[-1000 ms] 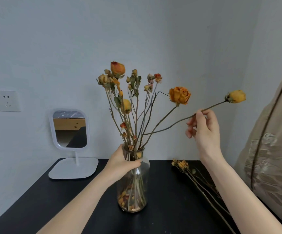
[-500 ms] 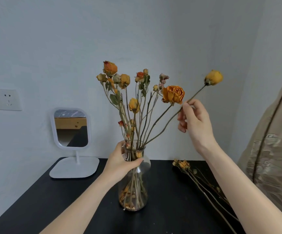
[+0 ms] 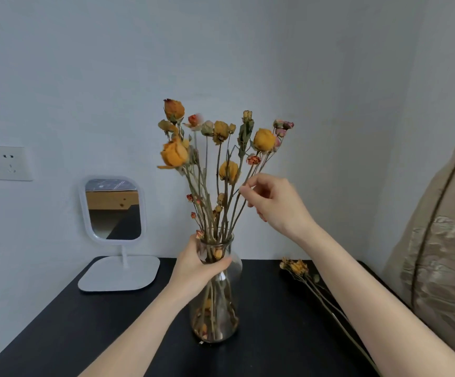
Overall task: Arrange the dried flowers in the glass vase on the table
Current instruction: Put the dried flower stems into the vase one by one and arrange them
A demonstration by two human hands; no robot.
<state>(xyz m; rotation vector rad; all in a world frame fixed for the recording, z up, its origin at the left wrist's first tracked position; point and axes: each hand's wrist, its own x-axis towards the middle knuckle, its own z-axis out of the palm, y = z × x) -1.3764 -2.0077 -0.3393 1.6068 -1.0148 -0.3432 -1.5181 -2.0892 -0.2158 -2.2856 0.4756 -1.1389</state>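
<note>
Left hand (image 3: 193, 270) gripping glass vase (image 3: 216, 303) (neck), right fingers (image 3: 250, 190) pinching stem (image 3: 249, 172)

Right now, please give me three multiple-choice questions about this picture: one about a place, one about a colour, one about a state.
1. Where do the loose flowers lie?
A. right of the vase
B. behind the mirror
C. on the floor

2. What colour is the table?
A. white
B. black
C. red

3. What does the left hand do?
A. rests flat on the table
B. points at the wall
C. grips the vase

Answers: 1 A, they lie on the table to its right; 2 B, the top is dark; 3 C, fingers wrap its neck.
</note>
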